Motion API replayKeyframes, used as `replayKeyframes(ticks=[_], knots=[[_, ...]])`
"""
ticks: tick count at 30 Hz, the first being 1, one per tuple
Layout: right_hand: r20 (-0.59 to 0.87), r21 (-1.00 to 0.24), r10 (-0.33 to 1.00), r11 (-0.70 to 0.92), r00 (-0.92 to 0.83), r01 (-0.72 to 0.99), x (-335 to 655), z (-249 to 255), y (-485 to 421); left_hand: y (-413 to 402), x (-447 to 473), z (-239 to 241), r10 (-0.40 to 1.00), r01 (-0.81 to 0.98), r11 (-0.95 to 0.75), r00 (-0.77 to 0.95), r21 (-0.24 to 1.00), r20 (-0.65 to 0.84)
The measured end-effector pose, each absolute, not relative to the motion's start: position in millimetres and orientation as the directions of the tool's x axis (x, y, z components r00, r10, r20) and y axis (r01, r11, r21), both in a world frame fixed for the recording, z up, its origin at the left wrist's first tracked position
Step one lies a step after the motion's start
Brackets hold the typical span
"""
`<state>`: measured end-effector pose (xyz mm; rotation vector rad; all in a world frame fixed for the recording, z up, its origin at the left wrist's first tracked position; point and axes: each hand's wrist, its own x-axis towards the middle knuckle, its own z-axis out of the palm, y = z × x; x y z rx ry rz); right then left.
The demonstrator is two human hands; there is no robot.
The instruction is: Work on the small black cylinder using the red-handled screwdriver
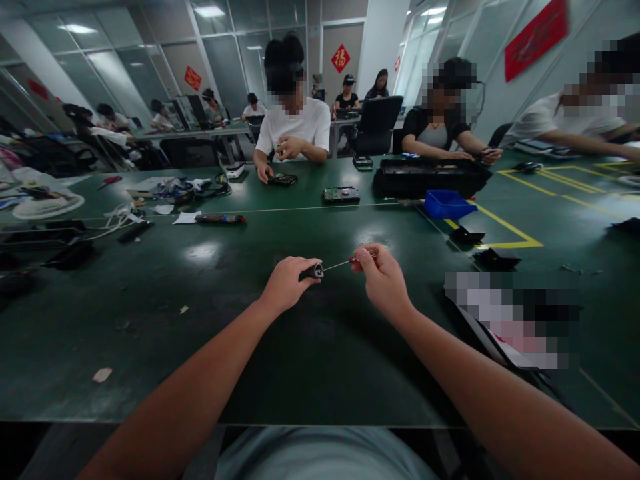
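- The left hand (287, 283) is closed round a short dark handle (314, 271), a small cylinder with a bright metal collar. It is held up off the table (320, 360), near and to the left of the blue bin (447, 203).
- A thin, straight, shiny shaft (336, 265) runs from that collar toward the bin side and into the right hand (383, 280).
- The right hand pinches the shaft's far end tight between thumb and fingertips. Something reddish shows there, too small to name.
- Holding one end in each hand likely keeps the thin piece level and steady in plain sight.
- The table is a dark green mat, smooth and glossy, with yellow tape lines just beyond the bin.
- The bin is shallow, rectangular plastic. Behind it lies a long black tray (430, 177), and to its left a flat board (341, 195).
- Two small black parts (466, 235) lie just on the near side of the bin.
- Other people sit beyond the bin, their hands busy at their own spots.
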<state>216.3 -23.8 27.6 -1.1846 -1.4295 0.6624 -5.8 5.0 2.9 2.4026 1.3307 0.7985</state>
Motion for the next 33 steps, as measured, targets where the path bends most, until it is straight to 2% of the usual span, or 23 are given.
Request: replayKeyframes(ticks=[5,10,16,19,22,26,30,33], knots=[[0.392,-0.843,0.913,0.307,0.115,0.442,217,29,-25,3,-6,5,0.868,0.684,-0.497,0.400,0.535,0.295],[0.397,-0.835,0.909,0.300,0.127,0.462,217,30,-27,3,-4,5,0.898,0.633,-0.438,0.334,0.638,0.286],[0.387,-0.845,0.912,0.294,0.133,0.446,217,29,-27,8,-3,-1,0.944,0.382,-0.328,0.161,0.864,0.288],[0.386,-0.845,0.913,0.294,0.130,0.447,216,29,-28,8,-3,0,0.953,0.310,-0.299,0.139,0.902,0.268],[0.390,-0.842,0.913,0.300,0.123,0.448,215,30,-29,3,-2,6,0.962,0.426,-0.270,0.149,0.863,0.227],[0.394,-0.836,0.912,0.306,0.111,0.455,214,31,-30,-4,2,16,0.956,0.620,-0.294,0.199,0.727,0.217],[0.399,-0.829,0.911,0.308,0.107,0.467,214,31,-30,-7,7,15,0.914,0.666,-0.404,0.309,0.627,0.261],[0.402,-0.826,0.909,0.308,0.112,0.472,214,32,-31,-7,10,10,0.888,0.695,-0.456,0.394,0.557,0.236]])
